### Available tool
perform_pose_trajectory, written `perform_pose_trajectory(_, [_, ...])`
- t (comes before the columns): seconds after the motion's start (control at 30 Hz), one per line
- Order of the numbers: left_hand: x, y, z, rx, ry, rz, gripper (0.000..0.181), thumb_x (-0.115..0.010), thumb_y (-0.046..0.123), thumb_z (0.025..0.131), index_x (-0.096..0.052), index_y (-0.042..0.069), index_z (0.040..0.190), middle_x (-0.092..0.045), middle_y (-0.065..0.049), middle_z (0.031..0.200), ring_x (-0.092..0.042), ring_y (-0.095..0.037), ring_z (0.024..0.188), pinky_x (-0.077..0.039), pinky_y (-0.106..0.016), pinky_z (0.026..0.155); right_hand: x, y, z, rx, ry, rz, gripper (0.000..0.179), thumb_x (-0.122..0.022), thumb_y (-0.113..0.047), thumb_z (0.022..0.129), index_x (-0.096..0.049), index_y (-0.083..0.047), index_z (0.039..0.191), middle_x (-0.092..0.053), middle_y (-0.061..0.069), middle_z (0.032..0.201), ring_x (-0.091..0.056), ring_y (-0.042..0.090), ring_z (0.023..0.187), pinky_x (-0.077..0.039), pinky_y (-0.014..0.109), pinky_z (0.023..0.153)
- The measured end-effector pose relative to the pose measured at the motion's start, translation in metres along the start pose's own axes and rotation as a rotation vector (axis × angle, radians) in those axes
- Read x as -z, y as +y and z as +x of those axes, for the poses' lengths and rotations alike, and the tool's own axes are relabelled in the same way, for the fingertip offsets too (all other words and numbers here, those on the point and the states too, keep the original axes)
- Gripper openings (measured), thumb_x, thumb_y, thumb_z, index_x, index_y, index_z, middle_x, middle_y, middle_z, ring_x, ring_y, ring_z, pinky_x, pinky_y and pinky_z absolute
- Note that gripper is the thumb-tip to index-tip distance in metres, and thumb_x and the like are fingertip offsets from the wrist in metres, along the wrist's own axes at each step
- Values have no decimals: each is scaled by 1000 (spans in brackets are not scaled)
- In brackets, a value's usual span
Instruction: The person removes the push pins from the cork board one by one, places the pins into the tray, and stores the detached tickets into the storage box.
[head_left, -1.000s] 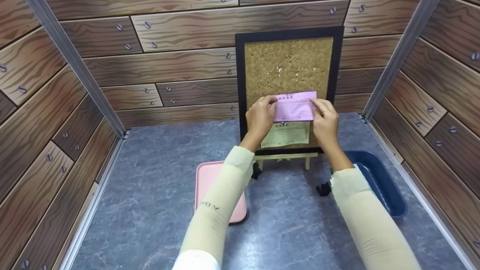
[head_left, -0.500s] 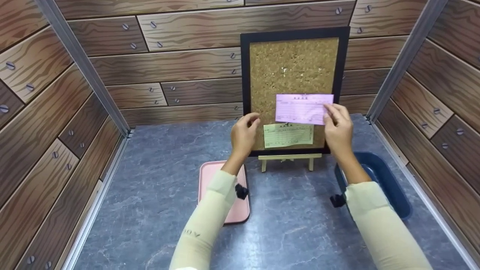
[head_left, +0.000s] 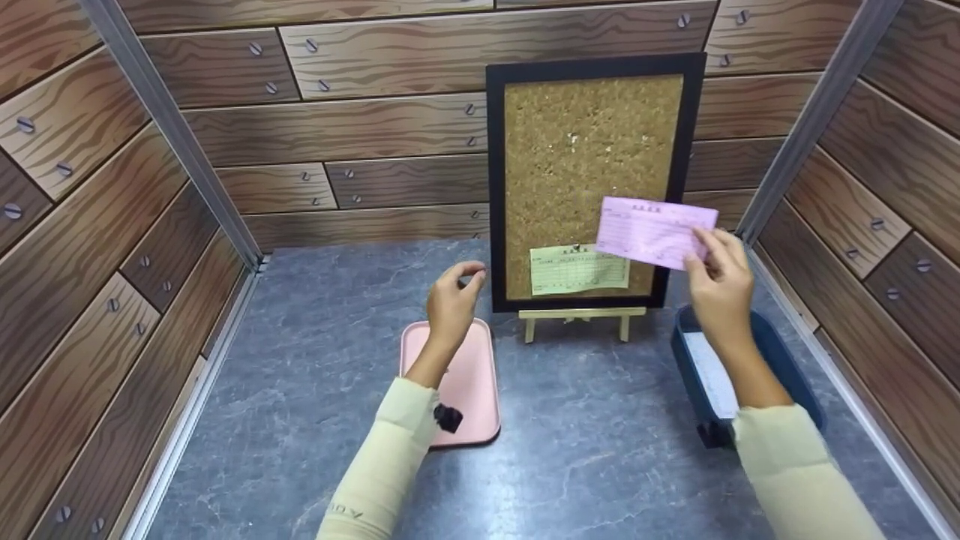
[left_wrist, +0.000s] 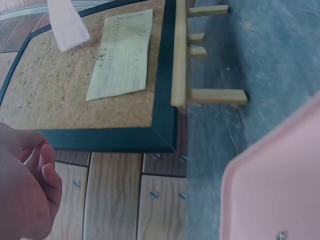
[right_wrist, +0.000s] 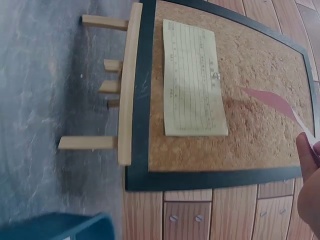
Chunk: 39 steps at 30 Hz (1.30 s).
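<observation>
My right hand [head_left: 721, 285] pinches a pink printed slip [head_left: 652, 229] by its right end, in front of the corkboard [head_left: 585, 150]. The right wrist view shows this slip edge-on and bent. A pale green slip [head_left: 581, 270] stays on the lower cork, with a small pin [right_wrist: 216, 76] at its top edge. My left hand [head_left: 450, 304] hangs over the far end of the pink tray [head_left: 469, 397], left of the board. Its fingers are curled with thumb and forefinger tips close together; I cannot tell whether something small is between them.
The black-framed board leans on a small wooden easel [head_left: 581, 313] on the grey marbled table [head_left: 570, 450]. Right of it stands a blue bin [head_left: 780, 337] with white paper [head_left: 709, 375] inside. A small metallic pin [left_wrist: 281, 235] lies on the pink tray. Wood-patterned walls surround the table.
Both hands were at the pink slip on the board. My left hand has let go and drawn back left and down. My right hand has carried the slip off to the right.
</observation>
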<state>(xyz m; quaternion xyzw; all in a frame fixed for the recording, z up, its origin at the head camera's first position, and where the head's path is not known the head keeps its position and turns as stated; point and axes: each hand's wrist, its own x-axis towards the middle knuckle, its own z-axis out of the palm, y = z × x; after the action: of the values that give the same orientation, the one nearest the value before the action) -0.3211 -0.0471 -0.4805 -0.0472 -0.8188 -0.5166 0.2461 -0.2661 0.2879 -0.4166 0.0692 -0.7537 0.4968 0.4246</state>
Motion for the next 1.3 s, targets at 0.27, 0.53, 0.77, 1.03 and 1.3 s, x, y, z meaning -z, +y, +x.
perform_pose_trajectory(0.27, [14, -18, -19, 36, -17, 36, 13, -73, 20, 91, -78, 15, 101, -76, 2, 100, -59, -10, 70, -47, -31, 65, 35, 33, -10, -93, 50, -47, 38, -61, 10, 91, -66, 4, 128, -53, -14, 118, -58, 4, 95, -46, 10, 79])
perform_pose_trajectory(0.53, [24, -31, -33, 95, -20, 67, 13, -72, 22, 91, -78, 17, 102, -76, 3, 100, -58, -9, 69, -47, -31, 62, 58, 45, -21, -134, 112, -42, 38, -62, 10, 91, -67, 2, 128, -56, -15, 117, -58, 5, 95, -46, 10, 79])
perform_pose_trajectory(0.77, [28, -43, -44, 107, -21, 105, 13, -72, 23, 91, -79, 17, 101, -77, 4, 97, -61, -9, 70, -48, -31, 63, 77, 59, -35, -179, 173, -23, 38, -60, 10, 91, -66, 4, 127, -57, -14, 116, -58, 5, 98, -47, 11, 81])
perform_pose_trajectory(1.03, [32, -60, -55, 143, -51, 137, 11, -72, 23, 92, -78, 20, 100, -74, 4, 90, -57, -10, 66, -45, -32, 60, 94, 74, -51, -233, 226, -100, 38, -60, 10, 90, -66, 5, 127, -55, -19, 115, -55, 2, 103, -44, 10, 83])
perform_pose_trajectory(1.3, [39, -75, -70, 191, -96, 195, 11, -73, 25, 91, -78, 20, 100, -75, 8, 98, -63, -10, 76, -49, -35, 70, 102, 84, -65, -325, 245, -138, 38, -60, 8, 90, -65, 5, 128, -53, -21, 112, -51, 1, 103, -41, 12, 85])
